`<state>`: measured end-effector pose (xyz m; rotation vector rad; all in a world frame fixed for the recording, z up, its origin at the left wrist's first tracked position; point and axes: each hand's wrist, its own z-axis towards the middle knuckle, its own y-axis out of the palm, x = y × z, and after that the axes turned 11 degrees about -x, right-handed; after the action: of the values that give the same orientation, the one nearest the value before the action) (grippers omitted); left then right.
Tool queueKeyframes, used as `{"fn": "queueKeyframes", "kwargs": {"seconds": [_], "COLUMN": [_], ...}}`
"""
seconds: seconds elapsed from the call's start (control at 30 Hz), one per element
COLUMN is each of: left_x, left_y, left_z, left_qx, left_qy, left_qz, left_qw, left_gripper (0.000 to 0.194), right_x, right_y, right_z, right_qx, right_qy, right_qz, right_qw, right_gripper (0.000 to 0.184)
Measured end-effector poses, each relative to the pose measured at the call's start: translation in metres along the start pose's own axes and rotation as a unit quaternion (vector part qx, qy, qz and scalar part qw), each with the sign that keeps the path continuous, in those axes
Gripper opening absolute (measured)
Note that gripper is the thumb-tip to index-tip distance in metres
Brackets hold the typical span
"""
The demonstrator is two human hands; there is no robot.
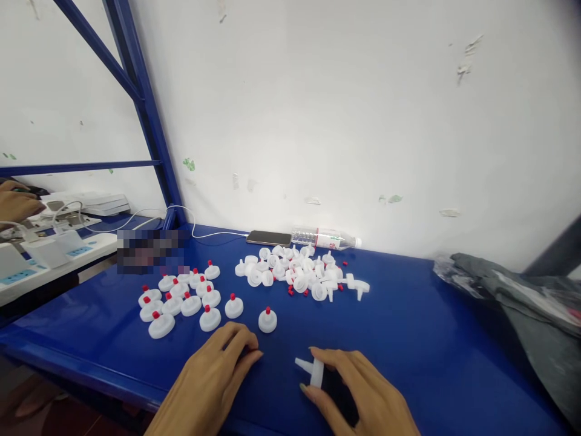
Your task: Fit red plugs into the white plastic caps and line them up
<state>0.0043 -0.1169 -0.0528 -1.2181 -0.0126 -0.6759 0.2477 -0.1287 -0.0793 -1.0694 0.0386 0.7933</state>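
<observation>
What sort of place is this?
Probably a small workshop or hand-assembly station. Clues: a loose pile of white caps on a blue table, a separate group of red-tipped caps, and a blue metal frame against a scuffed wall.

No words, brands or numbers can be read. In the middle of the frame, the bottle (307, 235) bears a label (330, 239) printed in red and green, its print too small to make out. At the left edge, the power strip (53, 270) carries light-blue panels (17, 277), any lettering on them too blurred to tell.
</observation>
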Motion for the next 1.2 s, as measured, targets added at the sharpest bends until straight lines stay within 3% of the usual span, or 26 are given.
{"fn": "queueKeyframes", "kwargs": {"seconds": [0.13, 0.3, 0.53, 0.73, 0.83, 0.97, 1.07, 1.2], "left_x": [0.017, 0.031, 0.033, 0.042, 0.045, 0.044, 0.041, 0.035], "left_y": [0.001, 0.006, 0.008, 0.017, 0.022, 0.021, 0.017, 0.017], "left_z": [0.006, 0.016, 0.018, 0.016, 0.014, 0.018, 0.027, 0.039], "left_qx": [-0.023, -0.054, -0.094, -0.047, -0.026, -0.029, -0.024, -0.021], "left_qy": [0.028, 0.04, 0.016, 0.082, 0.11, 0.098, 0.098, 0.1], "left_qz": [-0.129, -0.248, -0.296, -0.314, -0.305, -0.263, -0.178, -0.039], "left_qw": [0.991, 0.966, 0.95, 0.945, 0.946, 0.959, 0.979, 0.994], "left_gripper": [0.005, 0.009, 0.014, 0.019, 0.022, 0.016, 0.016, 0.027], "right_x": [0.0, 0.002, 0.006, 0.006, 0.005, 0.004, 0.006, 0.011], "right_y": [0.0, -0.002, -0.006, -0.006, -0.008, -0.011, -0.011, -0.01], "right_z": [0.001, -0.002, -0.003, -0.001, 0.001, 0.002, 0.001, -0.003], "right_qx": [-0.004, -0.03, -0.079, -0.121, -0.128, -0.126, -0.099, -0.069], "right_qy": [-0.002, -0.007, -0.028, -0.033, -0.045, -0.068, -0.053, -0.022], "right_qz": [0.016, 0.037, 0.034, 0.024, 0.014, -0.008, -0.038, -0.025], "right_qw": [1.0, 0.999, 0.996, 0.992, 0.991, 0.99, 0.993, 0.997], "right_gripper": [0.036, 0.034, 0.026, 0.029, 0.031, 0.046, 0.06, 0.05]}}
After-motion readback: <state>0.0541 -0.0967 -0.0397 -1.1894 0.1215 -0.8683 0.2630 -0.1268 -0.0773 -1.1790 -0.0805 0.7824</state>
